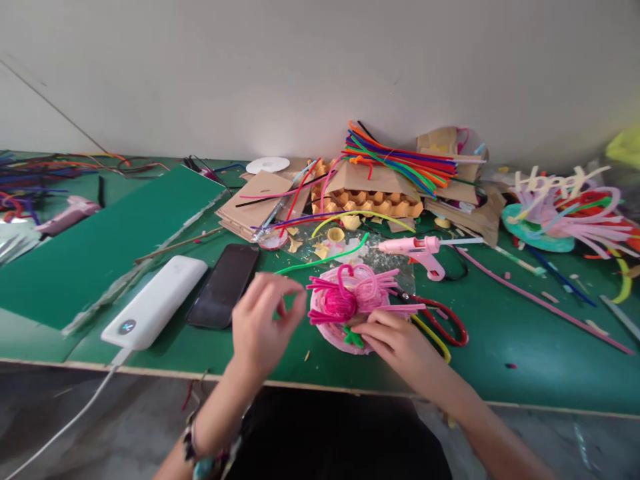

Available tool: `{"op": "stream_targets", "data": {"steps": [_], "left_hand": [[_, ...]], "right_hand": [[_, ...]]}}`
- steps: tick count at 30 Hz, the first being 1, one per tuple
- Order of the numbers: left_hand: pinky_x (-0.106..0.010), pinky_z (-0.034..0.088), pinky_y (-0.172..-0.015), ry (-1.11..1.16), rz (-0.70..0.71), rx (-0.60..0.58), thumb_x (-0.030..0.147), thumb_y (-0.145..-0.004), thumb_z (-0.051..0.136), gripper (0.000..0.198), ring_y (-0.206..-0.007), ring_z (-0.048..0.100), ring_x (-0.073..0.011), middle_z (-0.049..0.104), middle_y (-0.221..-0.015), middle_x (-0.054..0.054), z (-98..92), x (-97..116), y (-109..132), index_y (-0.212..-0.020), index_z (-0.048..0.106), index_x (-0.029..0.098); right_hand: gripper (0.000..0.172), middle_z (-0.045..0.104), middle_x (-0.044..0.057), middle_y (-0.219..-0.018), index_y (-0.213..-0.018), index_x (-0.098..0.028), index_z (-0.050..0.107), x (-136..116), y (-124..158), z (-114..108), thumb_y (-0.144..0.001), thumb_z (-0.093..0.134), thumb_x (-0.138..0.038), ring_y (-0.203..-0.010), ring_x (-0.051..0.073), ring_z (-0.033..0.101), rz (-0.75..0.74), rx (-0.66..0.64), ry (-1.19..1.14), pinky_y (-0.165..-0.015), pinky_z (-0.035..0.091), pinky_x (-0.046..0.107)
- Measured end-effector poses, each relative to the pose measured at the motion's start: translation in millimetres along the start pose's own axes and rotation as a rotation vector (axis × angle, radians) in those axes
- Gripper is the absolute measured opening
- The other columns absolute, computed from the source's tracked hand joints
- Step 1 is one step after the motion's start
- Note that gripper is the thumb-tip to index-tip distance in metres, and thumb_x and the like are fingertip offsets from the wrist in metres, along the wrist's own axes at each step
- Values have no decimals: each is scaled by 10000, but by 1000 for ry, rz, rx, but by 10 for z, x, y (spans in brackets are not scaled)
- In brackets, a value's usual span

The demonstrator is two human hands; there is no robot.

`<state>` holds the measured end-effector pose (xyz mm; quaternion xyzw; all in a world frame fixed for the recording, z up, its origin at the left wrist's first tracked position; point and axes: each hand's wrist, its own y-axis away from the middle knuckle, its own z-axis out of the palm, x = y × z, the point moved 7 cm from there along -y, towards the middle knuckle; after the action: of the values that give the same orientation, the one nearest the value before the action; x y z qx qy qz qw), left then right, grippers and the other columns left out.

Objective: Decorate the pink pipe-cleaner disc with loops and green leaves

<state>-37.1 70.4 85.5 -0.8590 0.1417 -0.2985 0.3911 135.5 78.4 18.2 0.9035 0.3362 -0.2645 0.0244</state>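
Observation:
A round pink craft made of pipe cleaners lies on the green table in front of me. Two fuzzy balls, one hot pink and one pale pink, sit on it, with pink strands sticking out sideways. At its near edge my right hand pinches a small bent green pipe cleaner piece against the craft. My left hand hovers just left of it, thumb and forefinger curled together in a pinch. Whatever is between those fingertips, if anything, is too small to make out.
Behind the craft lies a pink glue gun; red-handled scissors rest to its right. A phone and a white power bank with a cable are on the left. Farther back are cardboard, an egg carton and bundled pipe cleaners.

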Motion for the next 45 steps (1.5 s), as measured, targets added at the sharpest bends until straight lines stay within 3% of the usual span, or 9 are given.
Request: {"op": "stream_targets", "data": {"steps": [1, 4, 9, 17, 28, 34, 39, 45], "left_hand": [[-175, 403, -513, 1, 22, -27, 140, -768, 553, 60, -485, 493, -67, 602, -672, 6, 17, 101, 119, -713, 565, 160], [-199, 393, -479, -66, 49, -260, 213, -806, 537, 77, -511, 566, -95, 639, -677, 19, 280, 303, 452, -763, 597, 190], [-233, 372, -456, -233, -16, -408, 223, -782, 579, 69, -481, 576, -109, 640, -647, 29, 551, 331, 662, -730, 609, 189], [-233, 382, -472, -205, -17, -434, 204, -712, 663, 44, -495, 589, -115, 651, -641, 44, 612, 340, 659, -692, 624, 198], [-222, 411, -521, -23, -212, -511, 161, -700, 662, 58, -553, 617, -107, 684, -673, 52, 704, 235, 722, -669, 628, 195], [-220, 398, -492, -71, -219, -468, 182, -698, 664, 63, -499, 576, -110, 645, -604, 42, 676, 253, 712, -734, 613, 182], [-239, 401, -483, -175, -164, -506, 174, -695, 662, 61, -500, 580, -131, 642, -622, 30, 681, 297, 702, -713, 604, 178], [-235, 398, -497, -90, -134, -526, 150, -747, 592, 75, -503, 569, -110, 628, -617, 36, 726, 351, 738, -680, 596, 184]], "right_hand": [[212, 574, 37, -772, -921, -175, 644, 7, -16, 12, -846, 448, -146, -697, 123, 586, 8, -24, -9, -640, 471, 236], [199, 592, 40, -804, -924, -181, 645, 5, -67, 25, -823, 483, -125, -734, 143, 605, 18, -110, -4, -644, 472, 248], [202, 626, 45, -856, -917, -187, 645, -24, -118, 5, -805, 501, -100, -786, 163, 621, 11, -176, 3, -671, 483, 260], [163, 628, 38, -815, -838, -192, 653, -50, -157, 8, -797, 516, -114, -766, 155, 614, -11, -183, 16, -689, 479, 258], [164, 631, 41, -785, -781, -176, 639, -61, -167, 4, -806, 491, -111, -749, 152, 608, -13, -180, 29, -660, 462, 250], [150, 629, 33, -782, -788, -184, 632, -58, -157, 12, -806, 497, -120, -753, 149, 608, -16, -168, 40, -661, 462, 245], [134, 628, 34, -785, -787, -181, 627, -49, -149, 27, -799, 509, -119, -763, 154, 608, -21, -167, 62, -676, 465, 254], [132, 633, 39, -812, -787, -181, 620, -43, -145, 42, -800, 506, -117, -753, 149, 606, -33, -152, 64, -669, 464, 246]]}}
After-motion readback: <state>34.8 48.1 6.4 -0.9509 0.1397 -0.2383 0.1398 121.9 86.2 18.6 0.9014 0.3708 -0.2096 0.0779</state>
